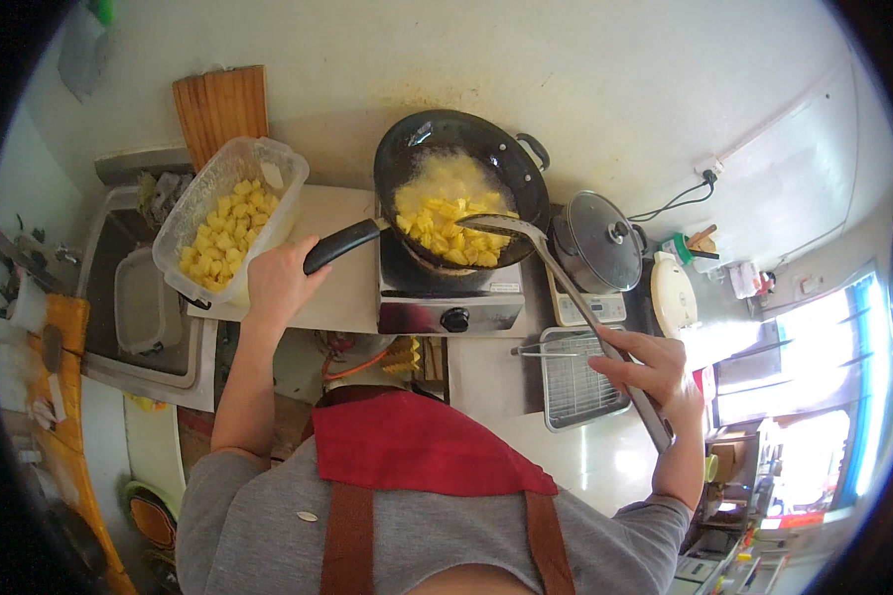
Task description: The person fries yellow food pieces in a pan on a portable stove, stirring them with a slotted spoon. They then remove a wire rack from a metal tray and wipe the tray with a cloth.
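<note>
My left hand (279,280) grips the black handle of a dark wok (433,134), which is tilted over a steel gas stove (450,312). Yellow chunks of food (450,227), possibly potato, lie in bubbling oil at the wok's near side. My right hand (644,364) is closed around the long metal handle of a skimmer or ladle (558,271); its head rests at the chunks, and whether it has holes is hard to tell. Left of the wok, a clear plastic container (290,178) holds more yellow chunks.
A lidded pot (601,242) stands on an electronic scale or hotplate (588,309) right of the stove. Nearer is a metal tray with a wire rack (580,379). A sink (126,223) holding a plastic tub is at the left, and a wooden board (223,111) leans on the wall.
</note>
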The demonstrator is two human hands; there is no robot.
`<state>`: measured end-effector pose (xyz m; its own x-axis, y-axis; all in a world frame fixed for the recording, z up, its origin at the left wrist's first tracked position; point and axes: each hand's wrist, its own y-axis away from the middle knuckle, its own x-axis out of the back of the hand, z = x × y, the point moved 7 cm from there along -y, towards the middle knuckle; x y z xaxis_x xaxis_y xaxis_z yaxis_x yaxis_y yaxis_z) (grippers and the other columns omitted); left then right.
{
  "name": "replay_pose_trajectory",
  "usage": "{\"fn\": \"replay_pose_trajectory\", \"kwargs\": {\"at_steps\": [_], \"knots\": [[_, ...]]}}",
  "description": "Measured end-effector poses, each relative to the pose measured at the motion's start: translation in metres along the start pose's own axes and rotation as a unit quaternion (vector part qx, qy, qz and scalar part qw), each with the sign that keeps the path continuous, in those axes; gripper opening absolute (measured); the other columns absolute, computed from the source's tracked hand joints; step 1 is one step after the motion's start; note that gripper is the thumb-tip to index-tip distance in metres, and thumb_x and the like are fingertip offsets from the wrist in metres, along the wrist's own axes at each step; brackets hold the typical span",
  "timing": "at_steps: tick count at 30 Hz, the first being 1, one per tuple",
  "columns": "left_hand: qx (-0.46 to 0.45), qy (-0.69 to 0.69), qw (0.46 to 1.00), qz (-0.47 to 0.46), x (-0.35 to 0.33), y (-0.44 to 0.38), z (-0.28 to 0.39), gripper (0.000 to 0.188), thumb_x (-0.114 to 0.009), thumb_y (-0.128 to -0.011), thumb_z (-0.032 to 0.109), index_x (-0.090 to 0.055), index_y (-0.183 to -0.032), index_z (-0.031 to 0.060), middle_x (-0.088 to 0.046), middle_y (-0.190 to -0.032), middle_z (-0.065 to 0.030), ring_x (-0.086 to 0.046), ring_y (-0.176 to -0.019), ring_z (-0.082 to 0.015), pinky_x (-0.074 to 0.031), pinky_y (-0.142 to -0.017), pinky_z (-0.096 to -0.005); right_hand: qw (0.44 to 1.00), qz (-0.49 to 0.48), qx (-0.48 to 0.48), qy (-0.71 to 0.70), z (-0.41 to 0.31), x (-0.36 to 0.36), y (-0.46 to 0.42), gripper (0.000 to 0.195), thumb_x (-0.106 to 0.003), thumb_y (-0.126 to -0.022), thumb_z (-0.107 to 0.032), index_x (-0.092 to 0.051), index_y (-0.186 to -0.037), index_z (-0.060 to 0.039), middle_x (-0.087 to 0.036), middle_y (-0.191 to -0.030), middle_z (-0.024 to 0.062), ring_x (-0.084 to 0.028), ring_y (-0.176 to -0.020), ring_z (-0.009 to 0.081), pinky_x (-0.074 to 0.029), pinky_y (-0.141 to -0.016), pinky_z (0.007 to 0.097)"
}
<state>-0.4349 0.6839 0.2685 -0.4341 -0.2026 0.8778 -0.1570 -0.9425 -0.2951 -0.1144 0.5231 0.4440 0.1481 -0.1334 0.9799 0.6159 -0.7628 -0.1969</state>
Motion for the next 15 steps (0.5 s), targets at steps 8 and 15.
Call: {"fn": "replay_pose_trajectory", "kwargs": {"at_steps": [8,15], "knots": [[-0.036,0.001,0.999,0.027,-0.004,0.0,0.0,0.036,-0.073,-0.07,0.03,-0.064,-0.1,0.0124,-0.062,-0.066,-0.0096,-0.062,-0.062,-0.0275,-0.047,-0.054,-0.0372,0.999,-0.031,0.013,0.024,0.012,-0.04,-0.026,0.031,-0.061,-0.069,-0.01,-0.064,-0.1,-0.0143,-0.058,-0.117,0.0133,-0.064,-0.088,0.0267,-0.053,-0.068,0.0319],[-0.023,-0.012,0.999,0.035,-0.005,0.004,-0.003,0.037,-0.074,-0.069,0.032,-0.064,-0.101,0.015,-0.062,-0.068,-0.0089,-0.062,-0.063,-0.0266,-0.047,-0.054,-0.0368,0.995,-0.083,-0.046,-0.028,0.011,-0.031,-0.033,0.032,-0.062,-0.068,-0.006,-0.065,-0.099,-0.0146,-0.061,-0.113,0.0133,-0.064,-0.086,0.0274,-0.053,-0.069,0.0315]]}}
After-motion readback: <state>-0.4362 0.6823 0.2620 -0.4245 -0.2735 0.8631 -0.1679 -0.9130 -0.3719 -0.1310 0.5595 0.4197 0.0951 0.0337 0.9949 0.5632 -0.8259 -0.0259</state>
